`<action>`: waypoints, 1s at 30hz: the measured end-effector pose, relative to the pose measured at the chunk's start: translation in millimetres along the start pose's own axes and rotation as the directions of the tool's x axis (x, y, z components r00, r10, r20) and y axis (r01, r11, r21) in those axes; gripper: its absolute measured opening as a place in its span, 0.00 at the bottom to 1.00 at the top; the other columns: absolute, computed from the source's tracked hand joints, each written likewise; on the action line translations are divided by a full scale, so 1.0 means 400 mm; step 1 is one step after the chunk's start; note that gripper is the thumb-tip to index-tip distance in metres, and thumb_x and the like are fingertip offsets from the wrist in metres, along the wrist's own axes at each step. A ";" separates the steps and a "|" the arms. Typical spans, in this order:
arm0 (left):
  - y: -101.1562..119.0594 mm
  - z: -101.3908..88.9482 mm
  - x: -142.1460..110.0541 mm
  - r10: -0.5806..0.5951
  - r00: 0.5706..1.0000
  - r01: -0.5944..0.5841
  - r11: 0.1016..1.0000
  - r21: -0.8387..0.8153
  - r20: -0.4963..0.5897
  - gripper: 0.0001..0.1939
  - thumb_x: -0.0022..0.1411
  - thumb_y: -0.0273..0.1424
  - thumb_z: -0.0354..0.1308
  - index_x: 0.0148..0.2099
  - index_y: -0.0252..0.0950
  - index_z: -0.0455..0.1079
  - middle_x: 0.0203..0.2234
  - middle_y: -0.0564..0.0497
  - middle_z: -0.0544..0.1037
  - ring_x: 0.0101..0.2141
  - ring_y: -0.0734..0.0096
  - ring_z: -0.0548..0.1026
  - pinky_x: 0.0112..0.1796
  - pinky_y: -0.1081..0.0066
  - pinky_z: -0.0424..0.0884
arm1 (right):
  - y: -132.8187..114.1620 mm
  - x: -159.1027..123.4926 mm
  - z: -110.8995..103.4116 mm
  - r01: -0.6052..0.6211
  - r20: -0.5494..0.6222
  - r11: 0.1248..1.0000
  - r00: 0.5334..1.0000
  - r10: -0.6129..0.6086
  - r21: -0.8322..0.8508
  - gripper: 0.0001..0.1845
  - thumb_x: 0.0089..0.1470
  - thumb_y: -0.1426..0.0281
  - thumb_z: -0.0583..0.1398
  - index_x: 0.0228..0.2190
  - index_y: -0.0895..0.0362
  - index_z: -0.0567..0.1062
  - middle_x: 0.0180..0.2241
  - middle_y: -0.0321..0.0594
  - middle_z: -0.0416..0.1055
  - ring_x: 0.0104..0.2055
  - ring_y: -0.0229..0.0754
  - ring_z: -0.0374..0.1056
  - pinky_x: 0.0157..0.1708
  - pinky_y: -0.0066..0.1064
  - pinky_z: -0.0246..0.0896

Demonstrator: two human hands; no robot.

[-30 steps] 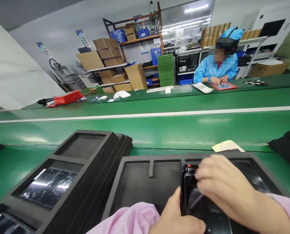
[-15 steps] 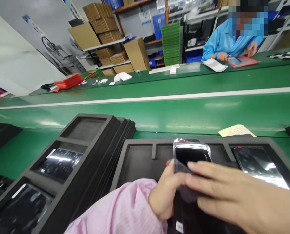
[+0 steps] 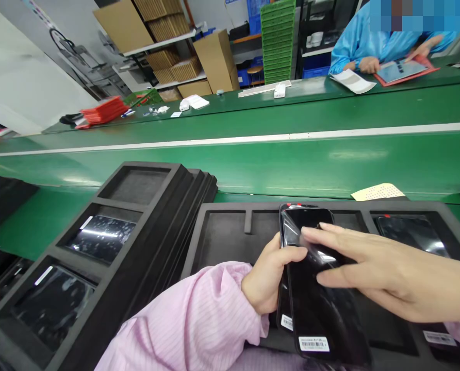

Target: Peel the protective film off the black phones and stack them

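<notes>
My left hand (image 3: 270, 273) is closed around the left edge of a black smartphone (image 3: 311, 304), thumb on its screen. A white barcode label sits at the phone's lower end, and clear film glints over the glass. Underneath, a second black phone (image 3: 285, 301) with its own label and a red tab at the top sticks out to the left; it seems held along with the first. My right hand (image 3: 369, 263) lies across the upper screen, fingers outstretched and touching the glass. Both phones are above a black foam tray (image 3: 222, 206).
Another phone (image 3: 411, 232) lies in the tray's right compartment. To the left, stacked foam trays (image 3: 168, 216) hold film-covered phones (image 3: 98, 232). Yellow dotted paper (image 3: 377, 192) lies behind on the green bench (image 3: 276, 170). Across it, a person in blue (image 3: 354, 41) handles a red-edged sheet (image 3: 404, 69).
Earlier, a curled clear film was raised between my hands over the phone. Now the phone's whole dark face shows, my right fingers flat on it. The camera has tilted downward.
</notes>
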State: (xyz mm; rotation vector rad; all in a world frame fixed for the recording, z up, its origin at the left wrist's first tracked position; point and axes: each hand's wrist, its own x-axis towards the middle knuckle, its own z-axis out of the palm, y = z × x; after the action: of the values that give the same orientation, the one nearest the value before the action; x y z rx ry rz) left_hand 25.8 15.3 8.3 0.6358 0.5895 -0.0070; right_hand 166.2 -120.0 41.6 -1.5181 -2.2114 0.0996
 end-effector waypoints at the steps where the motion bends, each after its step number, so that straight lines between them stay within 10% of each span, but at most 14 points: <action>1: -0.002 -0.001 0.001 0.004 1.000 -0.004 1.000 0.007 0.000 0.21 0.41 0.26 0.63 0.41 0.34 0.67 0.30 0.51 0.75 0.32 0.66 0.72 0.36 0.69 0.65 | 0.004 -0.002 0.004 -0.014 -0.010 1.000 1.000 0.014 -0.027 0.19 0.54 0.81 0.48 0.41 0.57 0.73 0.58 0.53 0.56 0.61 0.45 0.50 0.55 0.42 0.55; 10: -0.002 0.003 -0.004 0.064 0.997 -0.064 0.998 0.008 0.032 0.21 0.43 0.24 0.62 0.43 0.34 0.68 0.32 0.51 0.75 0.33 0.69 0.71 0.37 0.70 0.64 | 0.028 0.025 0.075 -0.382 -0.364 0.924 0.866 0.343 -0.037 0.16 0.59 0.67 0.53 0.21 0.56 0.68 0.41 0.48 0.64 0.45 0.50 0.63 0.40 0.45 0.64; 17: -0.003 0.006 -0.006 0.047 0.999 -0.048 0.999 -0.021 -0.023 0.21 0.43 0.26 0.64 0.43 0.34 0.68 0.33 0.50 0.75 0.35 0.67 0.71 0.37 0.69 0.64 | 0.027 0.038 0.088 -0.481 -0.378 0.873 0.795 0.475 0.086 0.16 0.58 0.64 0.53 0.21 0.55 0.69 0.40 0.46 0.65 0.47 0.50 0.63 0.41 0.42 0.63; 20: -0.006 0.002 -0.005 0.061 0.995 -0.064 0.997 -0.032 -0.072 0.21 0.40 0.28 0.67 0.40 0.34 0.67 0.30 0.50 0.75 0.32 0.68 0.71 0.36 0.70 0.64 | 0.034 0.041 0.072 -0.592 -0.401 0.746 0.630 0.665 0.306 0.16 0.56 0.57 0.50 0.26 0.54 0.69 0.35 0.45 0.68 0.39 0.48 0.67 0.35 0.41 0.64; 24: -0.009 0.000 -0.005 0.103 0.994 -0.104 0.993 -0.056 -0.028 0.24 0.40 0.31 0.69 0.41 0.35 0.65 0.31 0.51 0.74 0.32 0.66 0.72 0.36 0.68 0.65 | 0.025 0.050 0.051 -0.791 -0.014 0.367 0.414 0.910 0.490 0.20 0.45 0.51 0.55 0.30 0.55 0.64 0.17 0.31 0.63 0.18 0.39 0.59 0.19 0.31 0.56; 27: -0.010 0.006 -0.009 0.124 0.992 -0.122 0.991 -0.060 0.026 0.27 0.42 0.32 0.70 0.44 0.35 0.64 0.34 0.48 0.75 0.35 0.63 0.73 0.37 0.67 0.66 | 0.010 0.052 0.039 -0.800 0.209 0.206 0.379 0.901 0.564 0.23 0.43 0.52 0.57 0.36 0.56 0.62 0.14 0.25 0.57 0.13 0.34 0.53 0.15 0.26 0.48; 30: -0.004 0.014 -0.017 0.102 0.994 -0.099 0.994 -0.056 0.047 0.26 0.42 0.29 0.69 0.44 0.35 0.64 0.33 0.49 0.76 0.33 0.64 0.74 0.37 0.68 0.66 | 0.002 0.035 0.007 -0.707 0.170 0.132 0.339 0.925 0.695 0.32 0.43 0.52 0.59 0.45 0.59 0.61 0.13 0.23 0.56 0.12 0.32 0.50 0.16 0.25 0.46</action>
State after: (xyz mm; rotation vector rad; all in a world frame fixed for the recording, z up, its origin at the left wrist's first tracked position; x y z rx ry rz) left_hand 22.7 9.5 14.6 0.6113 0.5075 0.0865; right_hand 161.7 -106.6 43.3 -1.9026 -0.5849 0.8692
